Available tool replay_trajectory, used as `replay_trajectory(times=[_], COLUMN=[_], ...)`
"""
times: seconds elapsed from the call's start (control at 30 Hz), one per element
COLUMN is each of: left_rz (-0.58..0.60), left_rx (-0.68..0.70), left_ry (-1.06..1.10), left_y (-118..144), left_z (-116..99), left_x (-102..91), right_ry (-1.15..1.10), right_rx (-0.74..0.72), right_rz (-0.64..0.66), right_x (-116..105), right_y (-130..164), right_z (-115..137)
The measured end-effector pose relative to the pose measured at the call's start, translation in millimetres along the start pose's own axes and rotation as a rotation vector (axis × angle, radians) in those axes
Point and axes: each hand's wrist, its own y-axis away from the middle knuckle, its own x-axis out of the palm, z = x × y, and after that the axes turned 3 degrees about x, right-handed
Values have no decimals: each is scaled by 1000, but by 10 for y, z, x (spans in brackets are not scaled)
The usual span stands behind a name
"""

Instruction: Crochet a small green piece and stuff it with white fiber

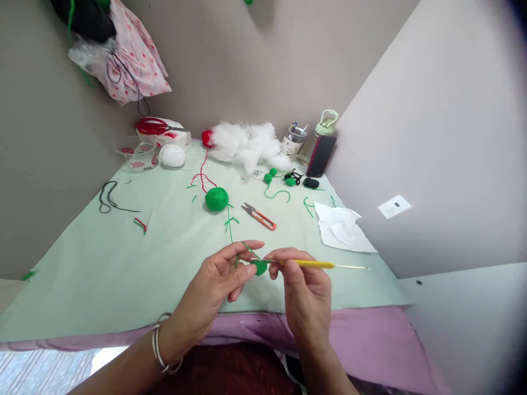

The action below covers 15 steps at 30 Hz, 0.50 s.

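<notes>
Between my hands is a small green crochet piece point(259, 267). My left hand point(224, 274) pinches its left edge with the thumb, and green yarn runs over the raised index finger. My right hand point(302, 280) is closed around the yellow grip of a crochet hook point(313, 264). The hook's thin metal tip lies at the top edge of the green piece; its other metal end sticks out to the right. A strand leads from my left hand up to the green yarn ball point(216, 199). Whether a loop is on the hook cannot be made out.
Orange thread snips point(259, 216) lie beyond my hands. White stuffing point(247, 144), a white yarn ball point(172, 156), a plastic tub point(138, 156), a bottle point(315, 140) and a phone point(321, 156) stand at the back. Crumpled white paper point(343, 229) is at the right.
</notes>
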Motion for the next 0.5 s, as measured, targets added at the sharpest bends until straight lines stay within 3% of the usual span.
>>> replay_trajectory(times=[0.13,0.23,0.33,0.5], left_rz=[-4,-17,-61,-135], left_rx=[21,42,80,125], left_ry=[-40,-75,-152,-173], left_y=[13,22,38,60], left_z=[-29,-21,25,68], left_x=[-29,-48,-56,-3], right_ry=[-94,31,285,660], right_rx=[38,-28,-190,-592], right_rz=[18,21,67,161], right_x=[-31,-34,-38,-31], right_y=[-4,18,64,132], right_z=[24,92,126,7])
